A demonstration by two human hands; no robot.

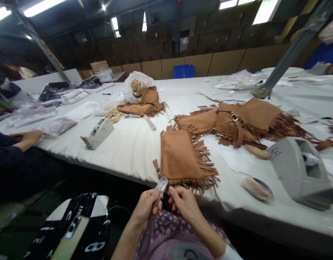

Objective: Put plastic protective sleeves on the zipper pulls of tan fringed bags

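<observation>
My left hand (148,204) is closed around a long, narrow clear plastic sleeve (162,183). The sleeve's upper end sticks up past my thumb, and its lower part trails down over my lap. Close beside it, my right hand (182,202) has thumb and fingers pinched together; whatever they may hold is too small to make out. Just beyond both hands, a tan fringed pouch (179,155) lies flat at the table's front edge, its zipper pull (156,166) toward the left.
More brown fringed bags (236,121) lie behind the pouch. A grey tape dispenser (298,173) stands at right, another dispenser (98,133) at left. A small dark dish (263,187) is near the front edge. A person's hand (29,138) rests at far left. A phone (70,236) lies below left.
</observation>
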